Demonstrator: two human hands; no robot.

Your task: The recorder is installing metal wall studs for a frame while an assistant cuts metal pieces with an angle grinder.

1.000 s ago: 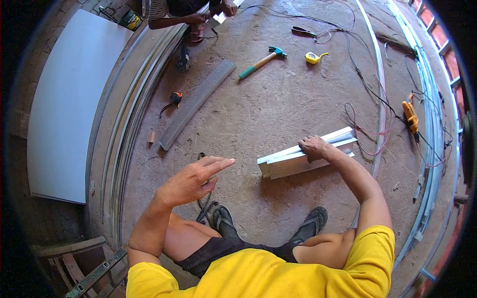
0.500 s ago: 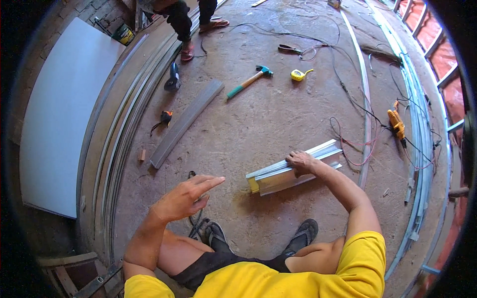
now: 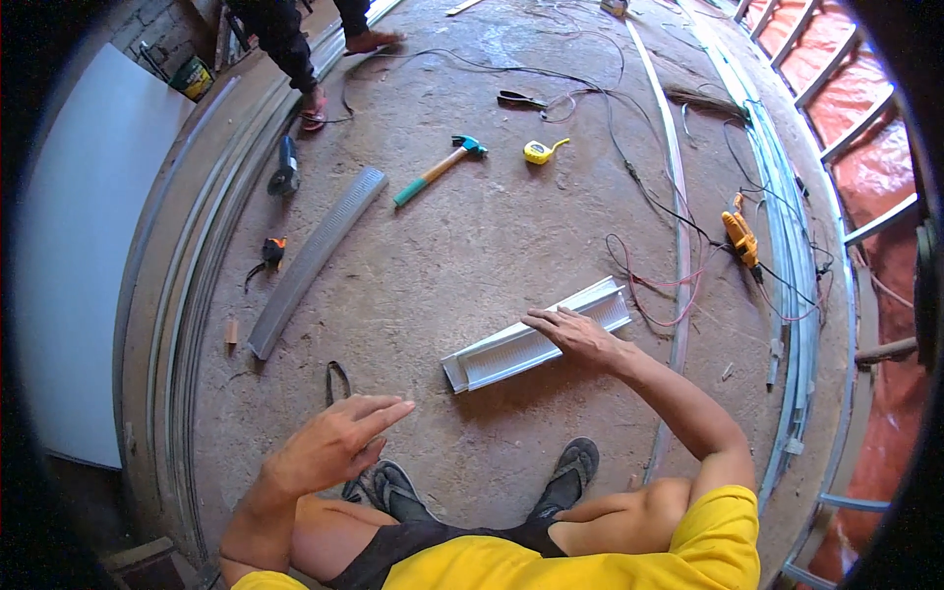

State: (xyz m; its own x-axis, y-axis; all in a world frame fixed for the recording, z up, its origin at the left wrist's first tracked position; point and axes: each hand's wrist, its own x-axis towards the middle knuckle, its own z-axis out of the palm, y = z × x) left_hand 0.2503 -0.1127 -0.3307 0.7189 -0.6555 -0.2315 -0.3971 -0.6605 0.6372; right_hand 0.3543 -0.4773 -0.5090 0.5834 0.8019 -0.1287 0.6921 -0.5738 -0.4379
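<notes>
Pale light (image 3: 501, 44) glinted off the rough brown floor (image 3: 442, 265) at twelve o'clock; a block wall (image 3: 177, 31) stood toward ten, red sheeting (image 3: 875, 162) behind metal framing (image 3: 827, 69) at two.

Silver ribbed channel (image 3: 513, 360), yellow shirt (image 3: 511, 565), brown floor (image 3: 413, 261)
The hammer (image 3: 430, 179) is teal, tan and green, the power tool (image 3: 740, 237) orange-yellow, the panel (image 3: 84, 265) white, the sheeting (image 3: 882, 155) red.

From the wearer's head, the left fisheye looks steeply down over the yellow shirt (image 3: 482, 567), near the left hand (image 3: 337, 442) and right hand (image 3: 582, 340), facing forward across the floor (image 3: 442, 261), whose right edge bends.
</notes>
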